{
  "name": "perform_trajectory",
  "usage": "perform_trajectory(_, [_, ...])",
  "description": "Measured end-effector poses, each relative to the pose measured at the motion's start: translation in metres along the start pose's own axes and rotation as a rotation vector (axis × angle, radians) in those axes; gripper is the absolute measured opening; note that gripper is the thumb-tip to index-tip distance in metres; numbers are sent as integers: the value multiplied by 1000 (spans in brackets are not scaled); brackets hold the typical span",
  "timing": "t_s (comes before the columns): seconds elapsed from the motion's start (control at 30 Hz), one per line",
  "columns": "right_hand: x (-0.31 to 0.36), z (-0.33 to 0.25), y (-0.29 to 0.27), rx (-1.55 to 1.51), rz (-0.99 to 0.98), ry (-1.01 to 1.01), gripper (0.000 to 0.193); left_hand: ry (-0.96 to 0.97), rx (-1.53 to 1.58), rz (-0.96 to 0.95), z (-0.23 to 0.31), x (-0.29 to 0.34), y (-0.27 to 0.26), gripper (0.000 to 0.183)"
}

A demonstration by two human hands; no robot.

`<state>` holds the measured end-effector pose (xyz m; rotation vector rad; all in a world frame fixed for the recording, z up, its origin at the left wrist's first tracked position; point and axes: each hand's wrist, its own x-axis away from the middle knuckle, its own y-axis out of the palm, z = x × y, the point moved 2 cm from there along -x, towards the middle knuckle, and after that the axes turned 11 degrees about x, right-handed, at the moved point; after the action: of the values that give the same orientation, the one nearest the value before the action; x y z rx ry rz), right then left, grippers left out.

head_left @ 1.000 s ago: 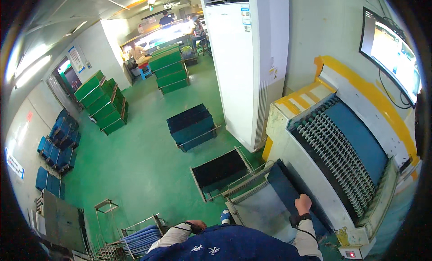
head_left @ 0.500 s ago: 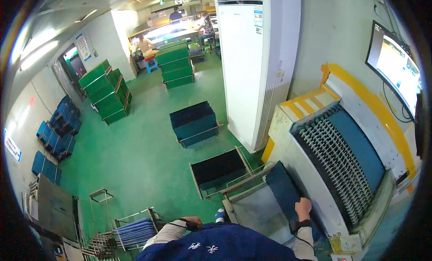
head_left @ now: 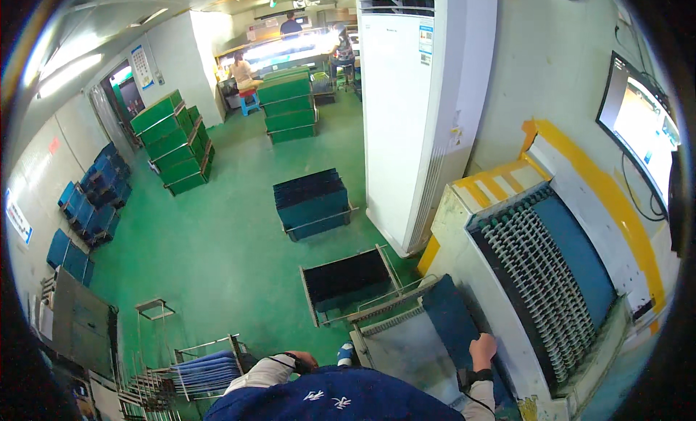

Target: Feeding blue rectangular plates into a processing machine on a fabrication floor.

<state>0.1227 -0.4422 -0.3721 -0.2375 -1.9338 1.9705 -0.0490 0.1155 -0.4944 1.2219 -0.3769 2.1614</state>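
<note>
My right hand [head_left: 482, 351] is closed at the right edge of a dark blue flat panel [head_left: 448, 312], and its fingers appear to be curled round that edge. The panel leans in a metal rack with a toothed rail [head_left: 388, 310], beside a pale, whitish sheet [head_left: 406, 348]. Close to my body, my left hand [head_left: 304, 359] shows only in part beyond its pale sleeve; its fingers are hidden. To the right of my right hand stands a machine with rows of grey rollers [head_left: 540, 276], where another blue panel [head_left: 576, 254] lies on the slope.
A rack of dark panels [head_left: 348, 279] stands just ahead, with another panel stack [head_left: 312, 203] beyond it. A tall white air conditioner [head_left: 395, 116] rises behind the machine. Blue-padded rods [head_left: 206, 374] sit at lower left. Green crates [head_left: 170, 142] and seated people are farther off.
The view has shifted slightly. My right hand stays closed at the panel's edge, and the panel sits a little lower in the picture. My left hand remains near my body.
</note>
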Motion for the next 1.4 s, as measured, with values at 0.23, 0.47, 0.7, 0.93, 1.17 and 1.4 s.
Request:
perform_trajectory(0.23, [11, -11, -8, -1, -5, -28, 33, 173, -224, -200, -36, -45, -15, 29])
perform_trajectory(0.47, [0, -3, 8, 17, 1, -54, 28, 140, -125, -95, -38, -47, -14, 24])
perform_trajectory(0.7, [-4, -1, -39, 23, -24, -122, 33, 9, 36, -119, -64, -54, -17, 24])
perform_trajectory(0.93, [15, 10, -92, -20, 57, -139, 47, 258, -48, -244, -68, -59, -9, 28])
perform_trajectory(1.17, [29, 20, -157, -18, 86, -121, 44, 14, -11, -159, -40, -40, -11, 32])
perform_trajectory(1.4, [40, 88, -233, -753, 113, -45, 28, -72, -152, -44, -13, -45, -17, 32])
